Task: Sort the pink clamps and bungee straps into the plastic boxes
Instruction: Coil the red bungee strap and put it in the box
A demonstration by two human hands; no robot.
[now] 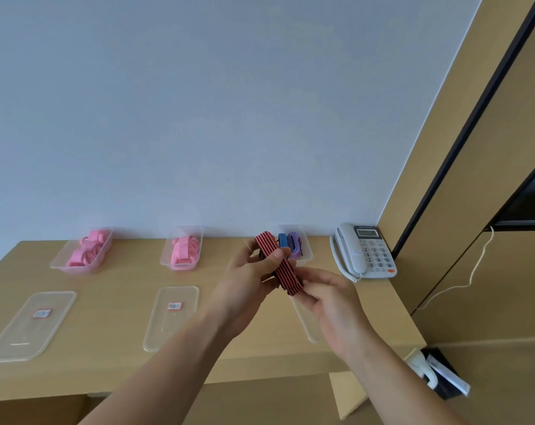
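We hold a red-and-black striped bungee strap (279, 263), folded into a flat bundle, up off the desk (122, 280) between both hands. Our left hand (251, 271) is closed around its upper part, thumb pressed across the stripes; our right hand (327, 297) pinches its lower end. We judge this the strap-sorting step, with this bundle tidied before it goes away. Next it should travel forward, past the left hand, into the clear box (304, 242) just behind, where a blue strap (282, 240) and a purple strap (294, 245) already lie. That calls for keeping the folds pinched so they do not spring loose. Well off to the left of the left hand, two boxes hold pink clamps (85, 251), with lids (30, 326) lying nearer us. A telephone (364, 251) sits beyond the right hand.
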